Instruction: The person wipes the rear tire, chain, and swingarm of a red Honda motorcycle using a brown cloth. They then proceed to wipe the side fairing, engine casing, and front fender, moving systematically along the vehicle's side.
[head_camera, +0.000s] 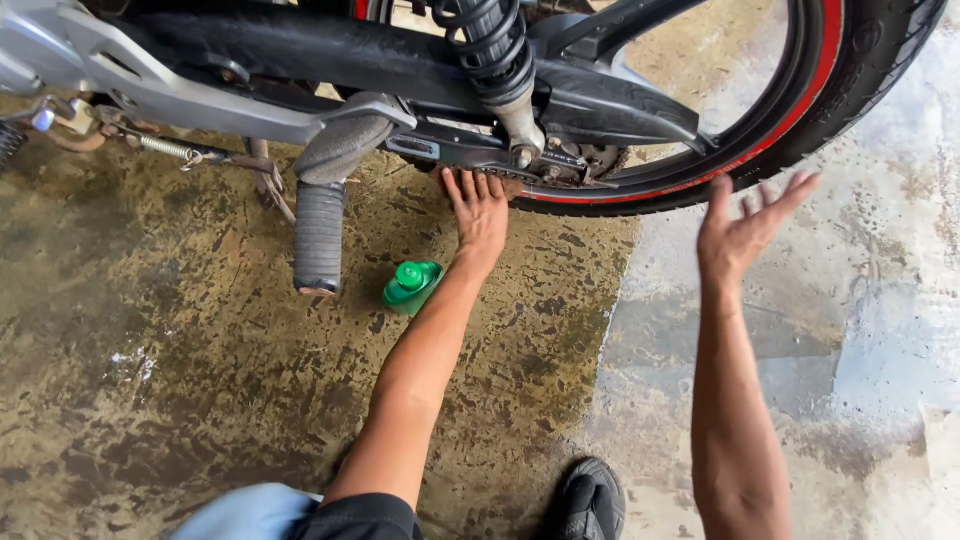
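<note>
My left hand (479, 213) reaches under a motorcycle, fingers together, its tips touching the drive chain (500, 176) near the rear sprocket. Whether it grips the chain is unclear. My right hand (745, 228) is raised with fingers spread and empty, just below the rear tyre (845, 95) with its red rim stripe. A green bottle (411, 285) stands on the floor just left of my left wrist. Above the chain run the black swingarm (330, 55) and a coil shock absorber (487, 45).
A rubber-covered footpeg (319, 235) hangs down left of the bottle. A spring (165, 148) and stand parts sit at the far left. The concrete floor (200, 400) is stained and wet. My black shoe (588, 500) and blue trouser knee (250, 512) are at the bottom.
</note>
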